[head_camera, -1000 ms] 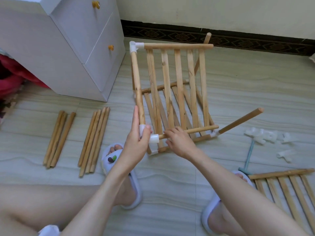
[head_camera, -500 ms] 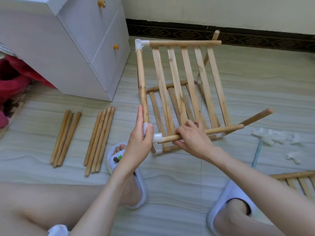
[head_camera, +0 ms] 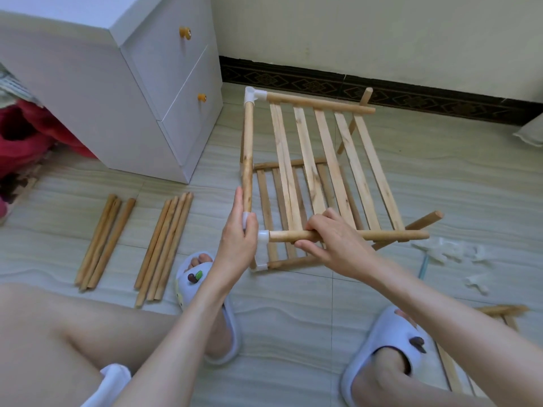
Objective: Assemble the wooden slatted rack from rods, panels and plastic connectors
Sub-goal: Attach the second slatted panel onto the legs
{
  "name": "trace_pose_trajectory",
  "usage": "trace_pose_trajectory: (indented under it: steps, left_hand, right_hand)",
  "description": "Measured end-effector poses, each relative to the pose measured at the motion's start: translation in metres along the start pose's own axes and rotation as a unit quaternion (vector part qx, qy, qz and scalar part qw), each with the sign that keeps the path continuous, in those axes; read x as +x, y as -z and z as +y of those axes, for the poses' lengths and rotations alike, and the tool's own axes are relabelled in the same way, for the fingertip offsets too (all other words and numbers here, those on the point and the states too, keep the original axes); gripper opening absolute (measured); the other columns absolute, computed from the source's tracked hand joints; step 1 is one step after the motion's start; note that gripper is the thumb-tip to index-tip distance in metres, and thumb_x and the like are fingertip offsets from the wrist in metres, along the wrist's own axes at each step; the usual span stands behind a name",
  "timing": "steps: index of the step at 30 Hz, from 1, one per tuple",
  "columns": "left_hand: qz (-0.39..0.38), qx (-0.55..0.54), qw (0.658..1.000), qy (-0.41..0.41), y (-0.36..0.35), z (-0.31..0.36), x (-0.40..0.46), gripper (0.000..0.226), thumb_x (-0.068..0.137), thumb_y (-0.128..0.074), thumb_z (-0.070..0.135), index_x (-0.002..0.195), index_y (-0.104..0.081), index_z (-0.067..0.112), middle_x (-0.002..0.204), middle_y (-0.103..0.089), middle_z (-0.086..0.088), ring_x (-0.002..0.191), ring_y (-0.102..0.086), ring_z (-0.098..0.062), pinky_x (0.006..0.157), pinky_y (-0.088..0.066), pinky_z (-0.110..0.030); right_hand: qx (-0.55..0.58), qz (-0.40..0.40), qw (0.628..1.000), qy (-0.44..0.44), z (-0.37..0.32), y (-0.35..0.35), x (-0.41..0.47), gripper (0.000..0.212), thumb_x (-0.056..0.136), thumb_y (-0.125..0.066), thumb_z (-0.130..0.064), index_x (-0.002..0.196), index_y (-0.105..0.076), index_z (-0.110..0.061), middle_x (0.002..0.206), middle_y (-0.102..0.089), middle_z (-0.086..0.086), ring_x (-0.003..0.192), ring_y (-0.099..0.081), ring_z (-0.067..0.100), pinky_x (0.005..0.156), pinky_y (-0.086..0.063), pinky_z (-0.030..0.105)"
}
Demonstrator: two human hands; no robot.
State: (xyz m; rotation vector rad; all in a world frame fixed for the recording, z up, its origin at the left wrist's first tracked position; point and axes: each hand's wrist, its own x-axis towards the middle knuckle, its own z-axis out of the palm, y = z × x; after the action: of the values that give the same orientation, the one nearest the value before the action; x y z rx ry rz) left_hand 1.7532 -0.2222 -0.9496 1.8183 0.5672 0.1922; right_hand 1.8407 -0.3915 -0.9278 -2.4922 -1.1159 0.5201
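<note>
A partly built wooden rack (head_camera: 323, 160) stands on the floor, its upper slatted panel tilted toward the wall. My left hand (head_camera: 238, 239) grips the white plastic corner connector (head_camera: 262, 236) where the left upright rod (head_camera: 247, 154) ends. My right hand (head_camera: 335, 242) curls round the near rail rod (head_camera: 388, 235) of the upper panel, next to that connector. Another white connector (head_camera: 255, 95) joins the far left corner. A lower slatted panel (head_camera: 282, 207) lies beneath, with a connector (head_camera: 260, 267) at its near left corner.
Two bundles of loose rods (head_camera: 102, 239) (head_camera: 163, 245) lie left on the floor. Loose white connectors (head_camera: 452, 254) lie at the right, a spare slatted panel (head_camera: 499, 311) at the lower right. A white drawer cabinet (head_camera: 164, 92) stands at the left. My slippered feet (head_camera: 205, 289) are below.
The upper panel's near rail has swung up and rightward, spreading away from the lower panel. My right hand slid right along the rail. My left hand stayed on the corner connector.
</note>
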Motion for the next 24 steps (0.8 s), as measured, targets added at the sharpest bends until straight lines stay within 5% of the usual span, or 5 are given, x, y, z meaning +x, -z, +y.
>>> trace_pose_trajectory:
  steps: [7, 9, 11, 18, 24]
  left_hand:
    - [-0.012, -0.013, 1.0, 0.018, -0.004, 0.003, 0.001, 0.056, 0.102, -0.033, 0.016, 0.15, -0.006, 0.02, 0.105, -0.053, 0.013, 0.079, -0.047, 0.027, 0.073, -0.035, 0.003]
    - [-0.004, -0.018, 1.0, 0.02, -0.006, 0.0, 0.001, 0.056, 0.102, -0.032, 0.019, 0.15, -0.004, 0.024, 0.14, -0.043, -0.022, 0.122, -0.049, -0.008, 0.101, -0.039, -0.022]
    - [-0.01, -0.011, 0.999, 0.028, -0.008, -0.002, 0.002, 0.057, 0.101, -0.031, 0.021, 0.15, -0.002, 0.025, 0.141, -0.022, -0.035, 0.131, -0.028, -0.044, 0.109, -0.028, -0.049]
    - [-0.012, -0.008, 0.999, 0.037, -0.017, -0.003, 0.008, 0.057, 0.101, -0.029, 0.022, 0.15, 0.001, 0.027, 0.142, -0.019, -0.036, 0.13, -0.021, -0.051, 0.108, -0.024, -0.06]
    - [-0.026, -0.028, 0.998, 0.043, -0.018, 0.0, 0.01, 0.058, 0.101, -0.029, 0.02, 0.15, 0.001, 0.027, 0.145, -0.017, -0.033, 0.135, -0.02, -0.046, 0.113, -0.02, -0.053]
  right_hand:
    - [0.005, 0.034, 0.999, -0.004, -0.01, -0.002, -0.002, 0.022, 0.089, -0.053, -0.044, 0.087, -0.05, -0.022, 0.075, -0.039, -0.017, 0.085, -0.037, 0.008, 0.072, -0.036, 0.023]
    - [0.012, 0.038, 0.999, -0.006, -0.011, -0.001, -0.002, 0.021, 0.089, -0.055, -0.043, 0.086, -0.05, -0.023, 0.074, -0.039, -0.018, 0.085, -0.038, 0.009, 0.071, -0.034, 0.023]
    - [0.02, 0.038, 0.999, -0.01, -0.011, 0.002, -0.003, 0.02, 0.088, -0.056, -0.041, 0.084, -0.049, -0.023, 0.073, -0.039, -0.018, 0.086, -0.038, 0.01, 0.07, -0.032, 0.023]
    - [0.034, 0.068, 0.997, -0.016, -0.016, 0.004, -0.001, 0.019, 0.088, -0.059, -0.036, 0.086, -0.055, -0.018, 0.071, -0.036, -0.017, 0.086, -0.04, 0.01, 0.073, -0.035, 0.024]
    - [0.026, 0.092, 0.995, 0.002, -0.018, -0.002, 0.001, 0.022, 0.088, -0.059, -0.034, 0.089, -0.059, -0.012, 0.068, -0.032, -0.019, 0.086, -0.042, 0.013, 0.073, -0.038, 0.027]
